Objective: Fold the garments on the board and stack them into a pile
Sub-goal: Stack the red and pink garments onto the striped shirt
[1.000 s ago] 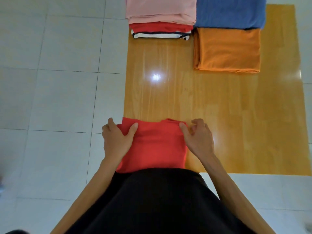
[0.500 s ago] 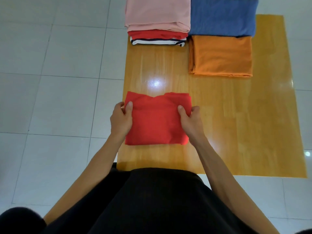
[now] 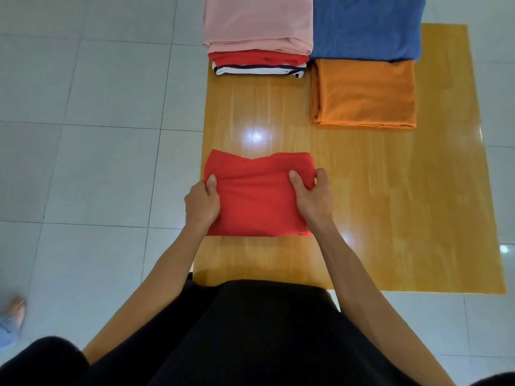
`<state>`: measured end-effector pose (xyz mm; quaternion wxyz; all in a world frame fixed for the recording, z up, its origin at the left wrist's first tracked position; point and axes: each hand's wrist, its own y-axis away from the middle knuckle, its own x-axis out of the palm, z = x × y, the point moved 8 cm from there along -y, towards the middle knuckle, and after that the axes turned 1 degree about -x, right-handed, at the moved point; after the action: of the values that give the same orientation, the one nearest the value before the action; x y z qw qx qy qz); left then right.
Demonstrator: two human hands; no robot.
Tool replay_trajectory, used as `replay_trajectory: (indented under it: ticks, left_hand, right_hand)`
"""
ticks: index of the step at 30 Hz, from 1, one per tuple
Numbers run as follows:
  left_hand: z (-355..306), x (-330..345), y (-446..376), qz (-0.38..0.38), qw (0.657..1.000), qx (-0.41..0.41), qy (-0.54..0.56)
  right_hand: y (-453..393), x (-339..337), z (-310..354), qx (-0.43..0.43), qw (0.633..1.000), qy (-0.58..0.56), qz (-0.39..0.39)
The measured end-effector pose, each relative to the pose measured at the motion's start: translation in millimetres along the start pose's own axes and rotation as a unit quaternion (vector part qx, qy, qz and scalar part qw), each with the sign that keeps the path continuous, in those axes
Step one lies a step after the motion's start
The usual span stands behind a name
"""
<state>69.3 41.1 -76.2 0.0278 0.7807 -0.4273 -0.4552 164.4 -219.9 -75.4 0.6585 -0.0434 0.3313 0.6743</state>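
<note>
We grip the folded red garment (image 3: 257, 195) by both side edges, left hand (image 3: 202, 203) and right hand (image 3: 315, 197), keeping its folds together for stacking.

Folded red garment (image 3: 259, 195) gripped at both side edges: left hand (image 3: 202, 203) at 9 o'clock edge, right hand (image 3: 315, 199) at 3 o'clock edge, thumbs on top of cloth. Garment over near-left part of wooden board (image 3: 390, 204) on tiled floor (image 3: 97, 162). At 12 o'clock, stack: pink garment (image 3: 259, 22) atop red one (image 3: 256, 58) atop striped one (image 3: 259, 70). At 1 o'clock, folded orange garment (image 3: 365, 93), blue garment (image 3: 367, 26) touching its far edge. Bare foot (image 3: 15, 307) at 8 o'clock frame edge.
</note>
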Motion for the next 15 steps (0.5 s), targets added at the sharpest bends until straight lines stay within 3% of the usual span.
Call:
replay_trajectory:
  ticks: [3,6,8,10,15]
  left_hand:
    - [7,-1,2,-0.013,0.998,-0.042,0.055]
    - [14,1,1,0.001,0.991,-0.09,0.102]
    - [14,3,-2,0.023,0.986,-0.119,0.111]
    - [9,4,-8,0.039,0.987,-0.125,0.097]
    - [-26,-12,-34,0.01,0.996,-0.056,0.075]
  right_hand:
    - [-2,6,-10,0.047,0.999,-0.015,0.013]
    - [-1,15,-22,0.148,0.983,-0.071,0.078]
    - [-2,18,-21,0.162,0.975,-0.099,0.119]
    - [-3,21,-12,0.135,0.978,-0.09,0.132]
    - [-24,5,21,0.024,0.999,0.028,0.039]
